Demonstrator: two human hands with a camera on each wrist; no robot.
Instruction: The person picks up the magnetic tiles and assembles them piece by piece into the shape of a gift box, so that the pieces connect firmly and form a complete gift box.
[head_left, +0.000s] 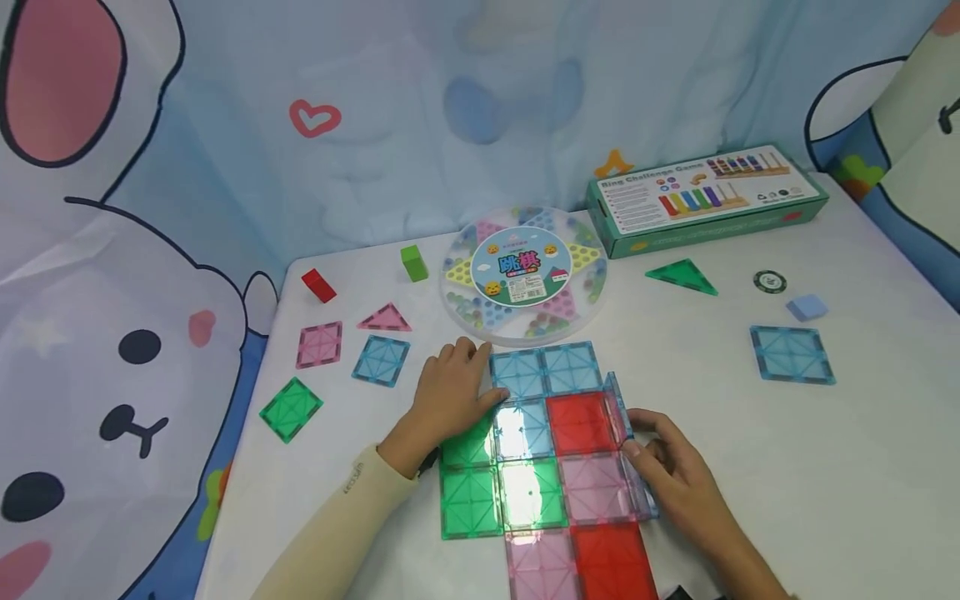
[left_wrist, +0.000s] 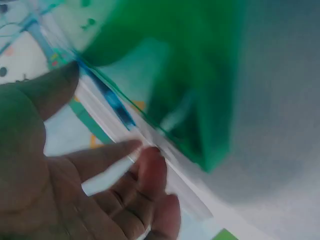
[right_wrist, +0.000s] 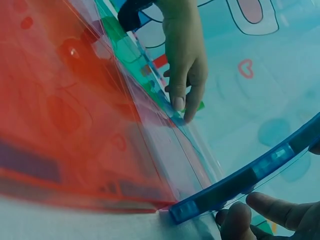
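Flat magnetic tiles in blue, red, pink and green lie joined edge to edge, with a red tile [head_left: 580, 423] near the right side. Along that side stand a blue magnetic tile [head_left: 616, 408] and a purplish tile [head_left: 641, 490], upright. My right hand [head_left: 675, 479] holds the blue one from outside, thumb and fingers bent at it; its edge crosses the right wrist view. My left hand [head_left: 448, 387] rests at the left of the layout, thumb tip on the edge of a blue flat tile [head_left: 517, 375]. Its fingers are loosely bent beside a green tile [left_wrist: 170, 65] in the left wrist view.
Behind the layout sit a round Chinese checkers set [head_left: 521, 267] and a green game box [head_left: 708, 204]. Loose tiles, such as a pink square [head_left: 319, 345], and a red block [head_left: 318, 285] lie at left. A blue tile [head_left: 792, 355] and a round chip [head_left: 770, 282] lie at right.
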